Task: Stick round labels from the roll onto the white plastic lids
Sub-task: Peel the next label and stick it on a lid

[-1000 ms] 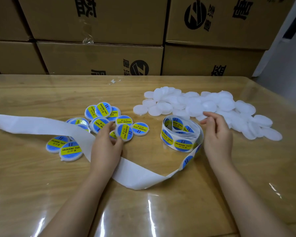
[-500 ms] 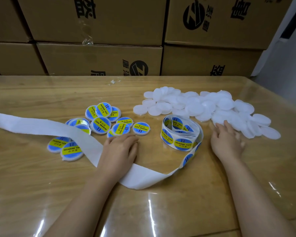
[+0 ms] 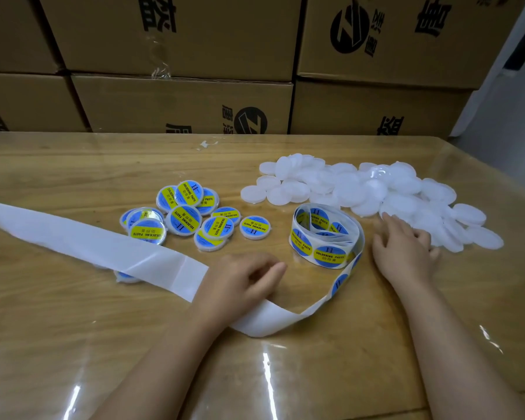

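Note:
A roll of round blue-and-yellow labels (image 3: 326,242) stands at the table's middle. Its empty white backing strip (image 3: 88,244) runs from the roll toward me, then off to the left edge. My left hand (image 3: 243,283) rests on top of this strip, fingers loosely bent, gripping nothing that I can see. To the right of the roll, my right hand (image 3: 403,250) lies palm down with spread fingertips on the near edge of a pile of plain white lids (image 3: 361,189). Several labelled lids (image 3: 184,219) lie left of the roll; the strip covers a few.
The wooden table (image 3: 73,328) has a glossy clear cover. Stacked cardboard boxes (image 3: 179,107) form a wall along its far edge. A pale wall (image 3: 515,101) stands at the far right, beyond the table's right edge.
My left hand let go of a labelled lid and dropped onto the strip, sliding right. My right hand moved from beside the roll down onto the white lids.

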Motion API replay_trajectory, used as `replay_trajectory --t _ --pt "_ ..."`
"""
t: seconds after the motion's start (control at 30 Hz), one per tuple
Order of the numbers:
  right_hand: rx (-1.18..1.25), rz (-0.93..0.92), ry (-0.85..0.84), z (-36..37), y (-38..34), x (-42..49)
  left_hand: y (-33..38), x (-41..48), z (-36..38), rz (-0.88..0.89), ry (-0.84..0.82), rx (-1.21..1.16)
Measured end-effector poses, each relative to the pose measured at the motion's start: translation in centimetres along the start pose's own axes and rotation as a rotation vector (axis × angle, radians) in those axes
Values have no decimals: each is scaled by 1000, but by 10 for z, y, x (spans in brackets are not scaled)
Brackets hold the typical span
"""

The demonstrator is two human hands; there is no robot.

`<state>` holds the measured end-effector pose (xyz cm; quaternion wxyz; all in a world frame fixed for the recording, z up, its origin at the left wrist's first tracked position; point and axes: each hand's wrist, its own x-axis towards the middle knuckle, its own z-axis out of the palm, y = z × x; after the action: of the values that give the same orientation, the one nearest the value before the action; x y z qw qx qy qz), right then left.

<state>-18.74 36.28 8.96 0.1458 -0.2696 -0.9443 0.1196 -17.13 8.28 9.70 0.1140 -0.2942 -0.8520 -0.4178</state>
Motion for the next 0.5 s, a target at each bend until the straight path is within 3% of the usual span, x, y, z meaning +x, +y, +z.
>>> replay_trajectory --t 0.13,0.27,0.37,0.43,0.5 --pt "26 4 150 -1 -1 0 -1 0 2 -13 1 161" --pt "-15 6 56 2 1 2 0 1 -4 -13 84 345" --pt "8 33 98 3 1 2 -1 3 -8 -34 182 522" --pt "47 13 141 1 0 1 -2 6 -10 -70 253 529" --pt "51 -45 60 1 0 1 -1 6 -10 -55 303 458"
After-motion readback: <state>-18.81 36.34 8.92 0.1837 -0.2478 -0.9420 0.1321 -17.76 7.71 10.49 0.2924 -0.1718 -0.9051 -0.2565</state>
